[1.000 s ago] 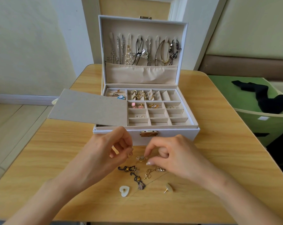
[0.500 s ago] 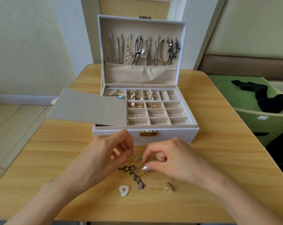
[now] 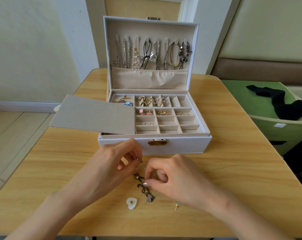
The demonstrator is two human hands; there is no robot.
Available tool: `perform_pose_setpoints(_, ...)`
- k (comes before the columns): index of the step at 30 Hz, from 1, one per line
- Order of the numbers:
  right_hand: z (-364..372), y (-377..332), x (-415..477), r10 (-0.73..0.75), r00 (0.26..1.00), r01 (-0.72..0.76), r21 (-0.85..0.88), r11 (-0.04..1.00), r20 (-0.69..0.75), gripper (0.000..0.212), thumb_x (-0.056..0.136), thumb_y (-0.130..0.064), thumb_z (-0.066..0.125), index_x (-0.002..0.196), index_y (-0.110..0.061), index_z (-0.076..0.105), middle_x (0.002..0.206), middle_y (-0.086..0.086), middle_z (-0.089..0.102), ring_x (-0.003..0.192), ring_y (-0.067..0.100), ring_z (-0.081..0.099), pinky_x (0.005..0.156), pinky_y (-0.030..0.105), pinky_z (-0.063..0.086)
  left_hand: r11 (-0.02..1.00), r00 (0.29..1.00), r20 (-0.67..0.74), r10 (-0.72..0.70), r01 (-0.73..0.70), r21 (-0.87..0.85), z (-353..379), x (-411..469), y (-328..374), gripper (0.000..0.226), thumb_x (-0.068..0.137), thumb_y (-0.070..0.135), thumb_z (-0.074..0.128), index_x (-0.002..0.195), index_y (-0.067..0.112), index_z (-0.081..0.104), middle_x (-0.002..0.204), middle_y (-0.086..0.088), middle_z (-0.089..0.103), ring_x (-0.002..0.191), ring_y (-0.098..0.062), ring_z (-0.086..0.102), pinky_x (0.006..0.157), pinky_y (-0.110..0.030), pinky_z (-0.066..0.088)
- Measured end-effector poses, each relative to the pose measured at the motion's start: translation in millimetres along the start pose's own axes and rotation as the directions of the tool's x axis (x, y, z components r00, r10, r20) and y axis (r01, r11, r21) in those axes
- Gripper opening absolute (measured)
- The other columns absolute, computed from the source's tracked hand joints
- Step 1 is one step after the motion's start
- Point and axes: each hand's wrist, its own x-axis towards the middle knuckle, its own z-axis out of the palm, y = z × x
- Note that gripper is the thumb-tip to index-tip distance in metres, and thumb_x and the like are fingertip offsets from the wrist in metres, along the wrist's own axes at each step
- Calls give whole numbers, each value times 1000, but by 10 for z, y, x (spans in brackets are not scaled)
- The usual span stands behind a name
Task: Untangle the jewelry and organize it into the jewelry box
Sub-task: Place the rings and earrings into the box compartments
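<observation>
On woodgrain table (image 3: 60, 161) — left hand (image 3: 110, 170) pinching gold bit (image 3: 139, 159), right hand (image 3: 174, 181) pinching black beaded lace (image 3: 141, 187).

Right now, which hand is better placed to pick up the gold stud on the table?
Right, probably. The gold stud lies by the wrist of the right hand; the left hand is across the black ornament. Each hand pinches a small piece, so either must release first.

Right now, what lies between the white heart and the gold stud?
The lower end of the black beaded piece, seen in the head view; otherwise bare table.
</observation>
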Motion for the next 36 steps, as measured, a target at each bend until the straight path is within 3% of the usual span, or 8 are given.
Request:
perform_pose_setpoints(5,-57,16,1,28,1000,-28,51,998,-5,18,83,-26,66,71,-30,53,38,-6,38,45,13,41,61,19,42,1000,1000,-2,-2,2,3,-5,1,15,20,82,8,66,86,26,58,78,18,65,74,0,63,61,-12,49)
perform_pose_setpoints(8,-172,63,1,86,995,-95,245,965,47,14,85,-22,67,74,-20,58,38,-8,41,40,8,39,55,14,39,1000,1000,-4,-5,5,-5,-6,1,12,20,82,9,67,86,26,58,77,17,65,75,-1,64,61,-16,51)
perform_pose_setpoints(14,-368,144,25,115,967,-241,673,700,227,8,81,-18,69,78,-14,64,48,3,54,38,9,40,38,15,30,1000,1000,-7,-9,9,-7,-7,2,27,23,82,8,68,84,28,57,77,18,65,75,0,64,61,-17,51)
perform_pose_setpoints(21,-343,170,42,94,964,-250,736,629,247,7,80,-14,67,79,-11,61,65,4,67,42,11,54,40,17,35,1000,1000,3,-5,5,-10,-12,1,36,22,83,12,68,84,30,56,79,19,65,74,-1,63,61,-17,51)
perform_pose_setpoints(26,-344,146,46,105,980,-198,767,611,170,7,73,-16,66,76,-11,64,97,21,67,62,16,62,50,22,45,1000,1000,16,-3,3,-2,-17,4,41,22,83,13,68,84,32,55,81,20,64,74,0,63,61,-17,50)
perform_pose_setpoints(29,-371,156,40,103,985,-170,757,631,135,10,73,-17,67,77,-8,65,98,26,65,62,14,60,51,22,45,999,1000,9,-29,29,-19,-15,2,54,20,82,13,68,83,30,58,80,21,65,76,-1,64,63,-18,51)
perform_pose_setpoints(32,-415,185,41,102,989,-148,780,608,109,13,74,-12,66,80,-1,63,92,34,61,63,18,62,52,22,48,973,992,9,-122,121,-195,-32,25,108,10,82,14,68,82,22,62,80,16,70,77,-4,66,68,-20,52)
perform_pose_setpoints(36,-455,224,31,98,990,-139,822,552,101,14,76,-8,64,82,3,60,82,26,65,68,24,65,60,25,53,748,954,109,-278,286,-599,-101,74,194,17,74,11,64,84,-1,58,82,-11,73,68,-18,69,62,-23,54)
